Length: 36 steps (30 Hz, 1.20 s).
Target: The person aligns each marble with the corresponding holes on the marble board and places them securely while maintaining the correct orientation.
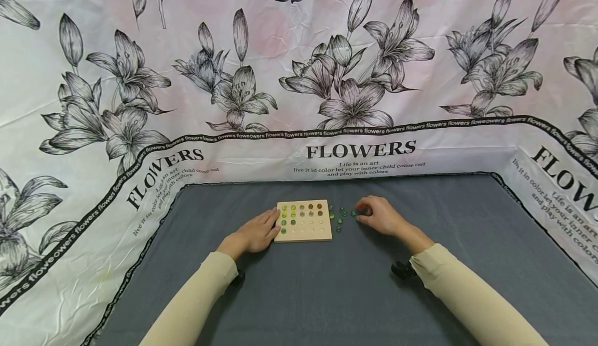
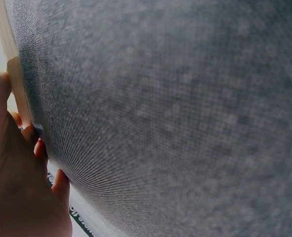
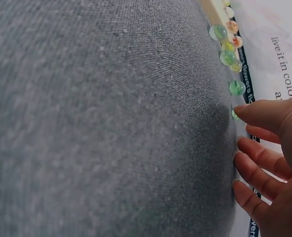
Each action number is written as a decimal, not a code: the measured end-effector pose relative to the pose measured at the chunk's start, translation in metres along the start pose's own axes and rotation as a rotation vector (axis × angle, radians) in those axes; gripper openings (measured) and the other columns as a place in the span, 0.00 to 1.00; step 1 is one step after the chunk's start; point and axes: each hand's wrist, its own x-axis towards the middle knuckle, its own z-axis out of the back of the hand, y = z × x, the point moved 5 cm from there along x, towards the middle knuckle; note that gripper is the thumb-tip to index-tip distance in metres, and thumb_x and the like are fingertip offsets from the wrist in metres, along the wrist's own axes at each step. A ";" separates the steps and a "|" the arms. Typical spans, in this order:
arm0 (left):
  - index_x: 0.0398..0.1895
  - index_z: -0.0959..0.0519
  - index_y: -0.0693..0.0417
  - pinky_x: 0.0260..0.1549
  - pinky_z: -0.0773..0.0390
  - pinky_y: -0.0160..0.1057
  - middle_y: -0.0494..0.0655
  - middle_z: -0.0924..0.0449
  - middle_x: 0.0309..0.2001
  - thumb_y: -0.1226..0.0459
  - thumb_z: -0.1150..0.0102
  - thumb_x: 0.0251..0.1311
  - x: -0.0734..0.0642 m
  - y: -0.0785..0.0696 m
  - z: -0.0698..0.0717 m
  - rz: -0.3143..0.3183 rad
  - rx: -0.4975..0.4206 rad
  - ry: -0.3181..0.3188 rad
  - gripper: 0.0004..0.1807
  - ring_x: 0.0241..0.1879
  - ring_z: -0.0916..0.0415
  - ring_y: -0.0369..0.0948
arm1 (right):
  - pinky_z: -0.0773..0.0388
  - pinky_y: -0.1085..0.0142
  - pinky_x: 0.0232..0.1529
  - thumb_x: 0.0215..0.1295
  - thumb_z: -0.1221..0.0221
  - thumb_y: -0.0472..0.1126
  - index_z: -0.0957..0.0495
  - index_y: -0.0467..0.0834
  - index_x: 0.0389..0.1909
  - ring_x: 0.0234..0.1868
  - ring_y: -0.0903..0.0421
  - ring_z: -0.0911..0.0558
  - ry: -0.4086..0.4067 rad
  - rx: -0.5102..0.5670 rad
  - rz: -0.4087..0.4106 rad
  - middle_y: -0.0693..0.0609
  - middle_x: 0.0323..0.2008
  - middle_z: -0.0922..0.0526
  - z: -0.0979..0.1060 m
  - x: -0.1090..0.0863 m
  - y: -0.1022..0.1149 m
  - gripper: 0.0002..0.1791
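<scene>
A pale wooden board (image 1: pixel 306 236) with rows of round hollows lies on the grey cloth. Marbles fill several hollows: yellow-green marbles (image 1: pixel 293 208) and green ones (image 1: pixel 283 230) at the left, brown ones (image 1: pixel 320 207) at the upper right. My left hand (image 1: pixel 254 233) rests along the board's left edge, fingers extended; the left wrist view catches the board's side (image 2: pixel 18 89) beside the fingers. Just right of the loose marbles is my right hand (image 1: pixel 380 216), thumb and forefinger bent. A green marble (image 1: pixel 353 213) sits right at their tips, partly covered by the thumb (image 3: pixel 257 111) in the right wrist view.
Several loose green marbles (image 1: pixel 339 221) lie scattered between the board and my right hand. Grey cloth (image 1: pixel 308 294) covers the surface. A white and pink flower-printed sheet (image 1: pixel 261 159) rises behind it and along both sides.
</scene>
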 end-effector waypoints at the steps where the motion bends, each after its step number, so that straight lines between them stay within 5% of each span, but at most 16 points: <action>1: 0.84 0.56 0.51 0.78 0.52 0.50 0.49 0.59 0.83 0.46 0.71 0.83 0.000 0.000 0.000 -0.001 -0.004 -0.005 0.35 0.82 0.60 0.47 | 0.23 0.59 0.37 0.64 0.31 0.34 0.16 0.34 0.48 0.36 0.50 0.20 -0.006 0.003 0.000 0.41 0.43 0.15 0.000 0.001 -0.001 0.13; 36: 0.84 0.56 0.52 0.79 0.53 0.50 0.49 0.58 0.83 0.46 0.72 0.83 0.000 0.001 -0.002 -0.016 0.001 -0.014 0.36 0.82 0.60 0.48 | 0.26 0.60 0.34 0.66 0.32 0.37 0.15 0.40 0.38 0.31 0.58 0.24 0.017 0.022 -0.023 0.50 0.34 0.16 -0.012 0.008 -0.002 0.04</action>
